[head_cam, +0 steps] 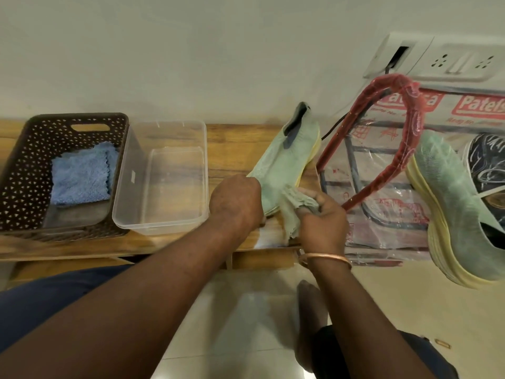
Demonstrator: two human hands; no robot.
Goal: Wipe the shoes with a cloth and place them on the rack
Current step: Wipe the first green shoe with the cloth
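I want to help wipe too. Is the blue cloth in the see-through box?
No, the blue cloth lies in the brown basket, which stands beside the see-through box.

A pale green knit shoe with a yellow sole [287, 160] lies tipped on its side on the wooden bench [240, 143], heel and dark collar toward the wall, sole edge facing right. The left hand [235, 201] grips its toe end. A crumpled greenish cloth [295, 212] lies against the shoe near the toe, pinched in the right hand [325, 222]. Just to the right stands the metal rack wrapped in printed clear plastic with a red-wrapped arched bar [415, 124]. The matching green shoe [451, 209] rests tilted on it.
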